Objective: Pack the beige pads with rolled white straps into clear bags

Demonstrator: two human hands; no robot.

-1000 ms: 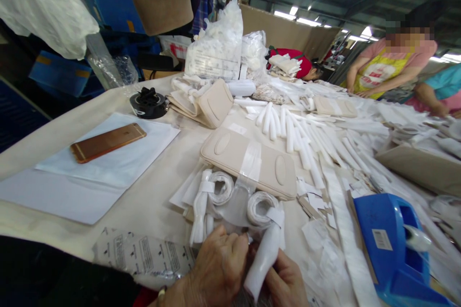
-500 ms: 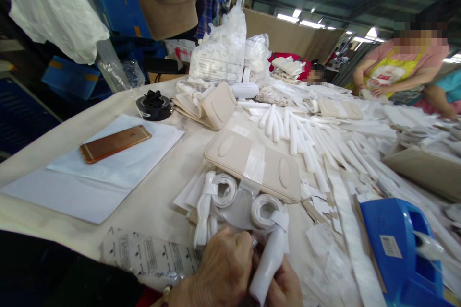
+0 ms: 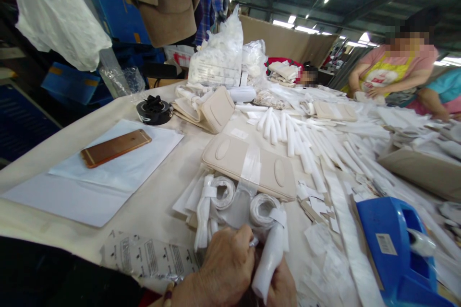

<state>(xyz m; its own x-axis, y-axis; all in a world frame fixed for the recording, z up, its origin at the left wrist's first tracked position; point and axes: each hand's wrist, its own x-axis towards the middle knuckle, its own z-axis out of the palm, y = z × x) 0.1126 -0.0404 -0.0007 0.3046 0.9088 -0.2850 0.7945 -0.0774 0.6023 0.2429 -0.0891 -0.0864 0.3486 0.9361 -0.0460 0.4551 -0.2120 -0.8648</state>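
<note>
At the bottom centre my left hand (image 3: pixel 228 259) is closed, its knuckles up, pinching something small and whitish that I cannot make out. Close beside it is my right hand (image 3: pixel 283 285), fingers curled. A white foam-wrapped strap end (image 3: pixel 268 261) lies across its front and hides what it holds. Above the hands lies a beige handbag (image 3: pixel 230 156) with a clear plastic band (image 3: pixel 251 165) round its middle. Two coiled straps, a left coil (image 3: pixel 224 193) and a right coil (image 3: pixel 264 208), come from it, each bound with white foam strip.
A phone (image 3: pixel 115 147) rests on white sheets (image 3: pixel 108 199) at left, near a black tape roll (image 3: pixel 154 111). Another beige bag (image 3: pixel 216 108) stands behind. White foam tubes (image 3: pixel 309 153) and a blue tape dispenser (image 3: pixel 391 244) fill the right. A co-worker (image 3: pixel 396 69) works at far right.
The view has shifted slightly. My hands stay together at the same spot by the foam-wrapped strap end, with only a small movement of the fingers.
</note>
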